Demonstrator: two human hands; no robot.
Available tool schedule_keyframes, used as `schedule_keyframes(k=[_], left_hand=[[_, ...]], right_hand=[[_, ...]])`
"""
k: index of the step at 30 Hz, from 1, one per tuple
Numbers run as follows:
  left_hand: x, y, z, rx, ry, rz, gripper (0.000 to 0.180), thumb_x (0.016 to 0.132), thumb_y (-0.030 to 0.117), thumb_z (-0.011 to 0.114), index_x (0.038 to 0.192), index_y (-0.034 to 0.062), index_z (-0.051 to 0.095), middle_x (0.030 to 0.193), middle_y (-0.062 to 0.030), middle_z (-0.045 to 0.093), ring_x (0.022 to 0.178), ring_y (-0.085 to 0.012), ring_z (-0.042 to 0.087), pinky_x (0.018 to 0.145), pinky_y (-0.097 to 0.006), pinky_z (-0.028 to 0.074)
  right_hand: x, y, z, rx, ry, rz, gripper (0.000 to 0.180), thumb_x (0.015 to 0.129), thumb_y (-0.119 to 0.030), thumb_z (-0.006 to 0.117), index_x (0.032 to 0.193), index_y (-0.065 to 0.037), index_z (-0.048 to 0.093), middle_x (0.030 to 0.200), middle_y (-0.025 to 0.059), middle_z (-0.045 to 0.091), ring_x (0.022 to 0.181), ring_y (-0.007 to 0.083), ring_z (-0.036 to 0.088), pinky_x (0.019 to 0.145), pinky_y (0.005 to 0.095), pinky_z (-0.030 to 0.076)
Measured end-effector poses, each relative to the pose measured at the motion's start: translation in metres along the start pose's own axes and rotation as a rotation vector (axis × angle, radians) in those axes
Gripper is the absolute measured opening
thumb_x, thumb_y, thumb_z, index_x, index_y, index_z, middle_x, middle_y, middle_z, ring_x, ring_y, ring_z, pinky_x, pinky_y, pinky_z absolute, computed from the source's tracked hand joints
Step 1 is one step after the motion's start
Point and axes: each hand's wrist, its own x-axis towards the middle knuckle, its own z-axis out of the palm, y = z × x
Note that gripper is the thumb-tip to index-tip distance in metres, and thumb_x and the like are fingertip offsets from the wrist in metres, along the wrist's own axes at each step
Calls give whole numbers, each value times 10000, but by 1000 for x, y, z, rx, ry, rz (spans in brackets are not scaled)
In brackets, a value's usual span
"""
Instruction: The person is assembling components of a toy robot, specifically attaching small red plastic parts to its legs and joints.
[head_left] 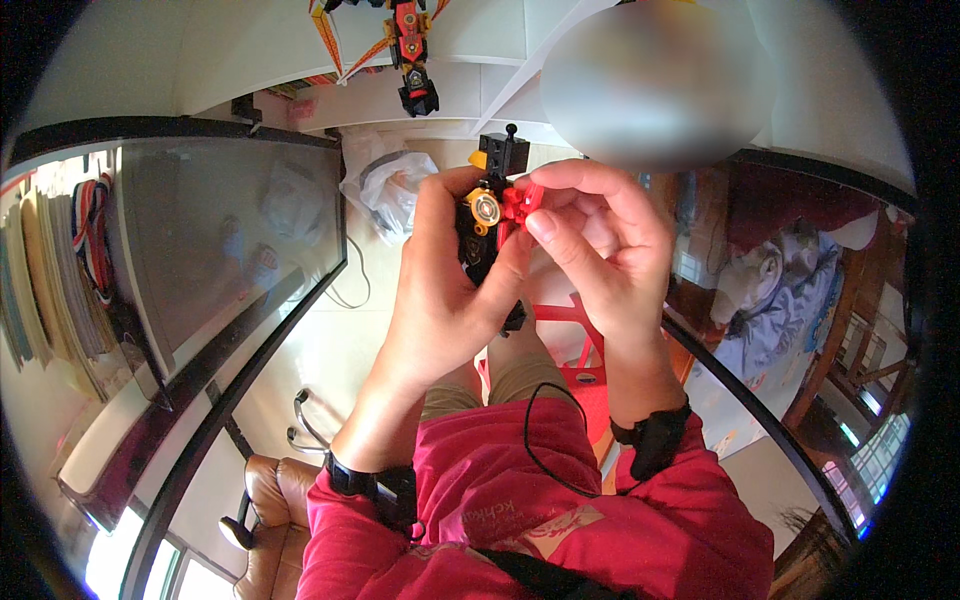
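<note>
Left hand (440, 290) is wrapped tight around the black-and-yellow brick model (487, 225), dead centre. Right hand (610, 250), at its 3 o'clock, pinches a small red piece (521, 203), probably half-seated. Off-angle pressure could pop it loose.

The lower part of the black and yellow toy model (487, 225) was hidden behind the left hand (450, 285), so its full shape could not be told. The fingers of the right hand (600, 250) covered most of the small red piece (520, 203). At the top centre, another toy figure (410, 50) was cut off by the frame edge. A round blurred patch (660, 80) in the upper right hid everything behind it.
</note>
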Motion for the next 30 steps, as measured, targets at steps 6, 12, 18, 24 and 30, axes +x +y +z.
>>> schedule_keyframes(k=[6, 12, 18, 24, 30], left_hand=[[0, 3, 3, 37, 32, -19, 391, 714, 48, 588, 1027, -24, 363, 805, -116, 526, 713, -150, 516, 651, -255, 418], [2, -1, 2, 100, 49, 59, 393, 712, 47, 590, 1026, -22, 364, 816, -129, 536, 722, -165, 535, 645, -267, 422], [2, 1, -3, 54, 32, 18, 360, 725, 49, 573, 1017, -25, 377, 808, -119, 530, 690, -147, 521, 623, -250, 417], [-1, 0, -11, -152, 81, -128, 307, 764, 38, 527, 1024, -24, 375, 851, -83, 527, 756, -111, 500, 662, -231, 406], [4, -7, -29, -382, 172, -215, 273, 803, 45, 476, 1044, -24, 369, 841, -85, 537, 690, -94, 483, 628, -215, 406]], right_hand=[[0, -1, -2, 47, 31, 41, 245, 770, 25, 531, 1013, 41, 496, 874, 59, 549, 811, 97, 525, 734, 218, 428], [1, 3, -2, 169, 53, 119, 250, 779, 6, 526, 1024, 35, 490, 903, 65, 551, 851, 108, 519, 762, 231, 420], [3, 3, 1, 234, 67, 155, 270, 778, -28, 535, 1039, 13, 478, 910, 70, 550, 848, 121, 523, 763, 246, 422], [9, 12, 4, 383, 122, 259, 272, 787, -69, 506, 1040, 25, 468, 875, 84, 528, 836, 180, 539, 713, 304, 461], [29, 29, 5, 400, 104, 410, 250, 775, -67, 451, 1007, 23, 474, 734, 53, 479, 684, 151, 495, 578, 264, 418]])
